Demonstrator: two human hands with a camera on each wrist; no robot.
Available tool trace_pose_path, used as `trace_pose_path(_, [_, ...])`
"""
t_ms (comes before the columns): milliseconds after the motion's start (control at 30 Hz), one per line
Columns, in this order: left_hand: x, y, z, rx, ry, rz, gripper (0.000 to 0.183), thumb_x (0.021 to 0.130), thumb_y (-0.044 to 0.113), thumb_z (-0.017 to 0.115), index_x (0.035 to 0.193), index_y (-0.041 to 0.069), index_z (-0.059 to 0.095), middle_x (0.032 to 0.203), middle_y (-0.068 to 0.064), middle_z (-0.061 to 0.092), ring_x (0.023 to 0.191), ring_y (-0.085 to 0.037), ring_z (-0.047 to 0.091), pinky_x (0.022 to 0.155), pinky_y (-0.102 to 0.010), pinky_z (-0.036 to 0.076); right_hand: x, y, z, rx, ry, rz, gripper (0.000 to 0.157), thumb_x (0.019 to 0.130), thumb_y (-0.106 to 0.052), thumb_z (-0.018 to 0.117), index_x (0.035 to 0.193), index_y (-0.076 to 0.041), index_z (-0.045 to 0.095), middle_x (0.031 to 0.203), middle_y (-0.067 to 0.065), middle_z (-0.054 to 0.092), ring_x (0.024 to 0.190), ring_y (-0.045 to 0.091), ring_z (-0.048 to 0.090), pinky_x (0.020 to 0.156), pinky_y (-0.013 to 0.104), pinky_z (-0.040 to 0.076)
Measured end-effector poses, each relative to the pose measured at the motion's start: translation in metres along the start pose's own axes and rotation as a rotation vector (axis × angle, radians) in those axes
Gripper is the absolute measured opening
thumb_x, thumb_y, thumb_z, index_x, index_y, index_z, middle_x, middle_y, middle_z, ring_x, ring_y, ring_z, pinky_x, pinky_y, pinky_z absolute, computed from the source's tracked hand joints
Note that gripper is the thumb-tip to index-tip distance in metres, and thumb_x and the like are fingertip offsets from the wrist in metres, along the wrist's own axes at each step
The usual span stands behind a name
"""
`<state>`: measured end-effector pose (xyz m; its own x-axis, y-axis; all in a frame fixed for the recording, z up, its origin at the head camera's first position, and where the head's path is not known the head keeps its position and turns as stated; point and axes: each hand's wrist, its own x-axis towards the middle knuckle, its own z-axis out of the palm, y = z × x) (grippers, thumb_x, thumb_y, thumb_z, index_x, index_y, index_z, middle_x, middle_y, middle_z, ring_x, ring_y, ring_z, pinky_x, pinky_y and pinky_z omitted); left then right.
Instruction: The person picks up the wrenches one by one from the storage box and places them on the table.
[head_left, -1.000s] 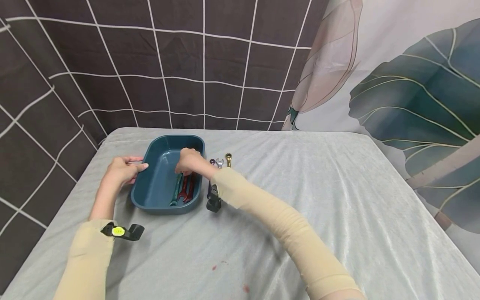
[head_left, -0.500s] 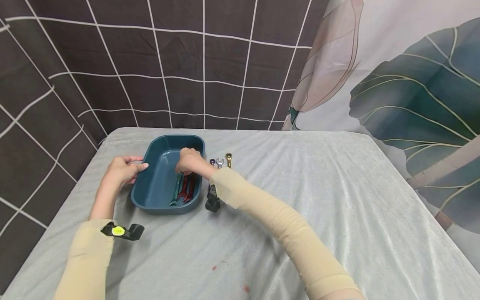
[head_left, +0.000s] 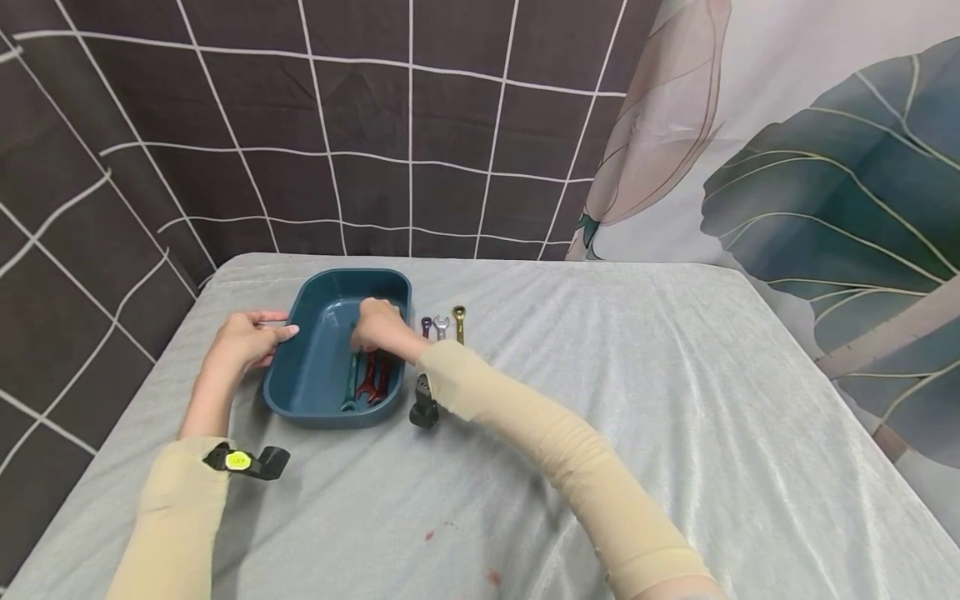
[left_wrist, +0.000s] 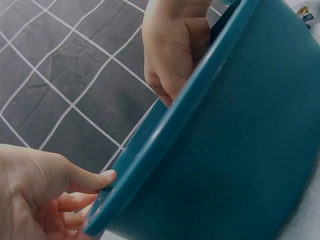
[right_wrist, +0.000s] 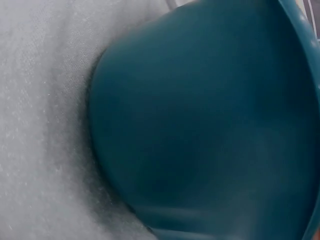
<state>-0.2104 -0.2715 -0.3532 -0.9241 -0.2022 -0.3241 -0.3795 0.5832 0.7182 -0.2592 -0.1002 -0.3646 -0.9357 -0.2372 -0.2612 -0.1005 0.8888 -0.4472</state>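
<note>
A blue-green plastic tub point(head_left: 311, 367) stands on the cloth. My left hand point(head_left: 243, 340) grips its left rim, thumb over the edge and fingers outside, as the left wrist view also shows at the tub wall point(left_wrist: 220, 150). My right hand point(head_left: 381, 325) reaches into the tub from the right, fingers curled down around the upper end of a green wrench point(head_left: 351, 385); the fingertips are mostly hidden. Beside it in the tub lie two red wrenches point(head_left: 367, 385), partly covered by that hand. In the right wrist view the tub's outer wall point(right_wrist: 200, 115) hides the hand.
Right of the tub, on the grey cloth point(head_left: 570, 350), lie a purple wrench point(head_left: 427, 325), a silver wrench point(head_left: 441, 325) and a gold wrench point(head_left: 459, 321), their lower ends behind the right sleeve. A dark grid-patterned curtain point(head_left: 375, 150) hangs behind.
The right wrist has shifted slightly left and down, so a little more of the wrenches on the cloth shows. The left hand keeps its hold on the rim.
</note>
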Motion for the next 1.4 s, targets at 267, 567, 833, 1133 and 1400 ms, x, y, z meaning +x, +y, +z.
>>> trace_pose_path(267, [0.001,0.000,0.000,-0.012,-0.003,0.004,0.053,0.094,0.023,0.059,0.139,-0.001,0.046,0.085,0.002,0.052,0.065,-0.004,0.048,0.058,-0.022,0.048,0.000,-0.001,0.005,-0.038,0.005,-0.016,0.024,0.072,-0.021,0.085,0.084,-0.009,0.067,0.069,0.000,0.063,0.064,0.013,0.059,0.057,0.021,0.045])
trace_pose_path(567, [0.001,0.001,0.000,-0.006,-0.002,-0.019,0.054,0.095,0.025,0.059,0.140,-0.001,0.045,0.092,-0.004,0.054,0.070,-0.007,0.049,0.059,-0.022,0.048,0.001,-0.002,0.008,-0.114,0.041,-0.071,0.029,0.069,-0.027,0.087,0.075,-0.010,0.065,0.069,-0.001,0.056,0.072,0.015,0.053,0.061,0.024,0.043])
trace_pose_path(833, [0.000,0.001,0.000,-0.010,-0.001,-0.005,0.052,0.094,0.022,0.059,0.139,-0.002,0.046,0.078,0.004,0.051,0.062,-0.004,0.047,0.056,-0.022,0.047,0.000,-0.002,0.011,-0.050,0.050,-0.079,0.029,0.067,-0.025,0.088,0.079,-0.008,0.067,0.070,0.001,0.061,0.063,0.013,0.056,0.054,0.021,0.042])
trace_pose_path(1133, [0.001,0.000,0.000,-0.014,-0.006,-0.004,0.053,0.094,0.022,0.059,0.139,-0.002,0.045,0.077,0.004,0.050,0.061,-0.004,0.047,0.056,-0.023,0.047,0.002,-0.002,0.016,-0.078,0.089,-0.065,0.045,0.063,-0.034,0.090,0.094,-0.009,0.069,0.093,0.004,0.065,0.075,0.015,0.057,0.058,0.025,0.047])
trace_pose_path(1400, [0.001,0.001,0.000,-0.009,-0.008,0.001,0.053,0.095,0.023,0.059,0.139,-0.002,0.045,0.077,0.004,0.050,0.061,-0.004,0.047,0.056,-0.023,0.047,0.000,-0.002,0.018,-0.038,0.120,-0.100,0.032,0.067,-0.031,0.088,0.082,-0.009,0.070,0.079,0.002,0.064,0.066,0.014,0.056,0.052,0.023,0.044])
